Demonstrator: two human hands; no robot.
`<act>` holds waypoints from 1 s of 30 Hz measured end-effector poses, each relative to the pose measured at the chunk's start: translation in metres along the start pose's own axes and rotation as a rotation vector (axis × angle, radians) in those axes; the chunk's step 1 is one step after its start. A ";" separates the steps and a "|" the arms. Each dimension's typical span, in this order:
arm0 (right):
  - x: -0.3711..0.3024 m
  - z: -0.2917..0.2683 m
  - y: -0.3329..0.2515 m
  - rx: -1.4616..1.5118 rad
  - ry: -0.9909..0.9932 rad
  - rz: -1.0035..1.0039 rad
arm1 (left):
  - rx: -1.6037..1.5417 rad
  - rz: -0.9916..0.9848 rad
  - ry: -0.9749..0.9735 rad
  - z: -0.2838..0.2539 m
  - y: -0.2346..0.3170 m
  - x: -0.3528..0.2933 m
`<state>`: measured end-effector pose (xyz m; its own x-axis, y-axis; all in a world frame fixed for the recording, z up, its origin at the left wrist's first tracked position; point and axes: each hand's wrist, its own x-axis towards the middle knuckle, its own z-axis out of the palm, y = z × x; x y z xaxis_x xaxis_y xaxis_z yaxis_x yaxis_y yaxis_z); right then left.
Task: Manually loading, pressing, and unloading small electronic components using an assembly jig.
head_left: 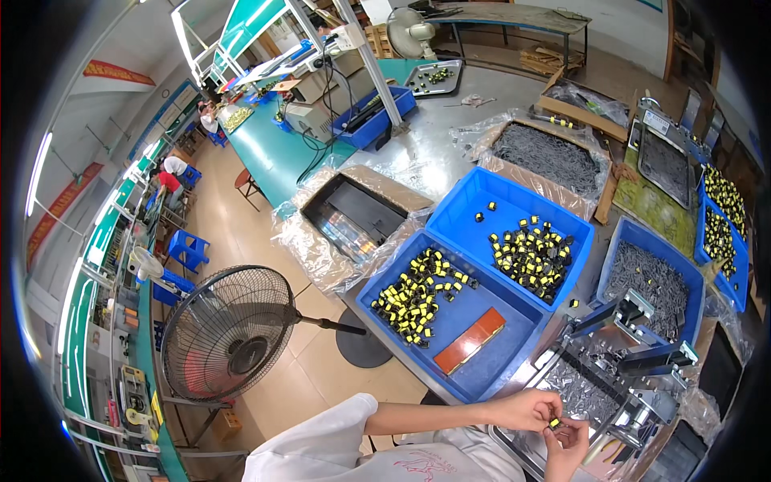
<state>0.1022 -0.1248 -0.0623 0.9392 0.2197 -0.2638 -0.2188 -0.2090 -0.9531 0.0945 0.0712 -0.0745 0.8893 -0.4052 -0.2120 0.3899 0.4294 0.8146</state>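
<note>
My left hand (530, 409) reaches in from the lower left, its fingertips pinched on a small black-and-yellow coil (554, 422). From below, my right hand (569, 440) grips the same coil, so it sits between both sets of fingers. Under and behind the hands lies a metal tray (554, 373) with many loose shiny metal pieces. A metal fixture with clamps (642, 406) stands just right of my hands. To their upper left, a blue bin (498, 373) holds a pile of similar coils (409, 301) and a reddish-brown flat bar (470, 341).
Another blue bin (462, 193) with coils adjoins it. Boxes of dark parts (546, 153) and a blue bin of grey pieces (654, 281) line the bench. Pliers (602, 451) lie beside the fixture. A standing fan (229, 333) is on the left; people sit at far benches.
</note>
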 end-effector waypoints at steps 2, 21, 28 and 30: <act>0.000 0.002 -0.004 0.003 0.005 -0.001 | -0.002 -0.002 -0.004 -0.001 -0.001 0.001; -0.004 -0.002 -0.019 0.133 -0.066 0.071 | -0.041 0.010 -0.044 -0.004 0.001 0.000; -0.002 0.002 -0.023 0.233 -0.033 0.079 | -0.038 -0.041 -0.060 -0.004 0.008 -0.002; -0.001 0.000 -0.016 0.212 -0.054 0.074 | -0.016 -0.022 -0.062 -0.006 0.002 0.000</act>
<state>0.1053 -0.1218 -0.0468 0.9043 0.2633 -0.3360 -0.3423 -0.0228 -0.9393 0.0961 0.0768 -0.0764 0.8639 -0.4641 -0.1956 0.4136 0.4322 0.8013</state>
